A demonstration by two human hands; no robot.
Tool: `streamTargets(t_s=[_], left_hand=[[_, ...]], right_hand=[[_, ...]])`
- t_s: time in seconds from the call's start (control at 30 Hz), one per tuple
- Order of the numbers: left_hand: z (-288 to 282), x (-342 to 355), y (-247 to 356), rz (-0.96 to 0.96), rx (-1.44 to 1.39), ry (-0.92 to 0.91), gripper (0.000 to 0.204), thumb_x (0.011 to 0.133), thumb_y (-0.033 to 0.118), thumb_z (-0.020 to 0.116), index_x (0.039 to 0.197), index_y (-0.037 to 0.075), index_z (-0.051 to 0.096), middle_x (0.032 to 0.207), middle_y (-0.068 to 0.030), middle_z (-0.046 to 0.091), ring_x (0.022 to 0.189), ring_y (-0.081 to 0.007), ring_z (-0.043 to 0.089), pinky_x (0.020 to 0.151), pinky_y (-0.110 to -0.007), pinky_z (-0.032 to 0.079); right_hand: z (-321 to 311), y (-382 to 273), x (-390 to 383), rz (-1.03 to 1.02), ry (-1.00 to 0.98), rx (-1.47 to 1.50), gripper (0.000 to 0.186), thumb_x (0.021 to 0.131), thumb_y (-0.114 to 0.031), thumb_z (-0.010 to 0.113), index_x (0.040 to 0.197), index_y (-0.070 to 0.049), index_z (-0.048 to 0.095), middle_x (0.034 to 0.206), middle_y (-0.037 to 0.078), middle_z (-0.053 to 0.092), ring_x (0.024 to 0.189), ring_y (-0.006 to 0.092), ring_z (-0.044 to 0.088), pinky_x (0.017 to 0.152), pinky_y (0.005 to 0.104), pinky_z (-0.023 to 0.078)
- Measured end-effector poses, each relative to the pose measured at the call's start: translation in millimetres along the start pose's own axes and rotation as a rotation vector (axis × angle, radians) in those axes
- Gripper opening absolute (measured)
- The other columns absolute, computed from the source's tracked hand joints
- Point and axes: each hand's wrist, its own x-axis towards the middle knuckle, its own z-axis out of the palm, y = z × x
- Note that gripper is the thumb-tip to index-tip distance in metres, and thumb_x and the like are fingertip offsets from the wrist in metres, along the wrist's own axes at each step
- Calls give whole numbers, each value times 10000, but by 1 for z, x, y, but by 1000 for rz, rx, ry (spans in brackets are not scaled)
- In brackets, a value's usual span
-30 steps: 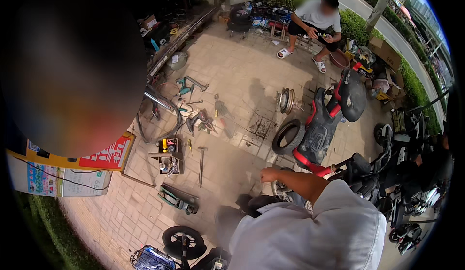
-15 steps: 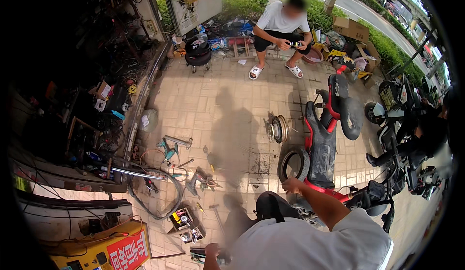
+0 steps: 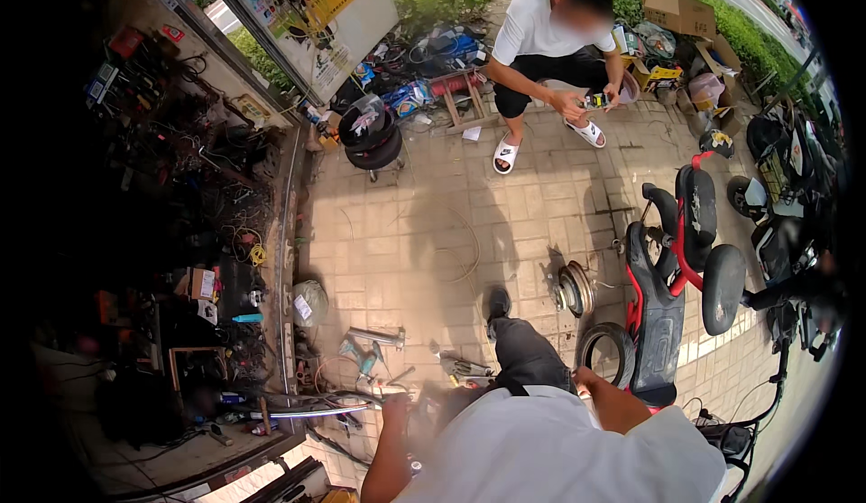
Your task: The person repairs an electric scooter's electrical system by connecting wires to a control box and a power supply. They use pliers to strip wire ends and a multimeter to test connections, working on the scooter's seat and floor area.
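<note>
Apparently, the right hand (image 3: 588, 379) is hanging at the near edge of a black rubber tyre (image 3: 626, 351); whether it is touching the rubber I cannot tell, and its fingers are showing too little to say if they are curling or spreading. The tyre is sitting on the paving (image 3: 550, 192) just beside the red-and-black scooter (image 3: 657, 341). Being rubber, it is probably behaving as a springy, moderately heavy ring, flexing under a squeeze, resisting slips when dry and risking little damage. Its thick outer band is likely offering the best hold, with fingers hooking through the opening. Lying apart from it, nearer the seated person (image 3: 541, 38), a wheel rim (image 3: 577, 286) is looking stiff and probably heavier for its size; its outer edge is seeming the sensible place to grasp.

Meanwhile, the left hand (image 3: 394, 408) is blurring near the end of a shiny metal tube (image 3: 316, 411), and I cannot tell whether its fingers are closing around anything. That tube is looking rigid and smooth, perhaps slippery, so gripping around its middle is likely suiting it.
</note>
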Motion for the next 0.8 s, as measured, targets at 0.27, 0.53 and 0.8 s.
streamTargets(t_s=[0.27,0.53,0.8], left_hand=[[54,109,192,355,447,-110,218,867,172,588,976,0,666,830,-89,675,704,-172,617,652,-311,494],[11,299,321,483,797,-191,225,878,197,525,843,15,652,741,-103,655,683,-187,618,673,-337,490],[124,367,675,208,260,-51,253,884,146,554,1058,-14,644,835,-77,653,697,-131,596,592,-267,450]], right_hand=[[-275,-430,-57,-702,365,534,390,913,-251,597,1176,36,603,958,89,683,774,170,649,673,306,517],[-334,-538,55,-458,407,558,340,910,-227,585,1124,34,624,912,107,685,685,176,648,586,304,513],[-306,-526,79,-104,242,380,225,859,-166,551,832,21,674,687,76,624,528,169,542,465,347,429]])
